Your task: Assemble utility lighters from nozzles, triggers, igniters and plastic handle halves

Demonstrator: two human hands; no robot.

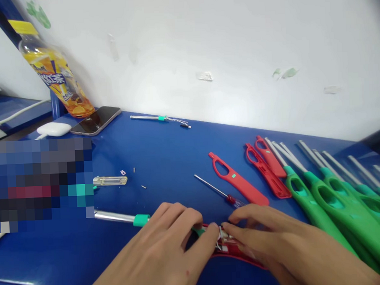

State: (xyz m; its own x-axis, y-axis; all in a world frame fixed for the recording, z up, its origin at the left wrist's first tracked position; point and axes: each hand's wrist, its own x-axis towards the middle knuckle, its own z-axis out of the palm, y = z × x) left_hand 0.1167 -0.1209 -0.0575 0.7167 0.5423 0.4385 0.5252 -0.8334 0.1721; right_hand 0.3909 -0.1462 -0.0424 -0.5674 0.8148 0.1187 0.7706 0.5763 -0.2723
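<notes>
An opened long-nosed lighter, its red half casing (233,251) facing up, lies under both my hands near the table's front edge. Its metal tube (115,216) with a teal collar (141,220) sticks out to the left. My left hand (169,248) is closed over the collar end, its thumb pressing on white wires inside. From the right, my right hand (276,235) bends its fingertips onto small inner parts of the casing; those parts are mostly hidden. Just beyond the right fingers lies a screwdriver (215,187) with a red and clear handle, which neither hand holds.
Red casing halves (242,182) lie beyond my right hand. Several green lighters (333,195) are stacked at right. Small screws (143,187) and a clear piece (111,181) lie left. Further back are a loose tube with wires (148,118), a phone (96,121) and a drink bottle (56,72).
</notes>
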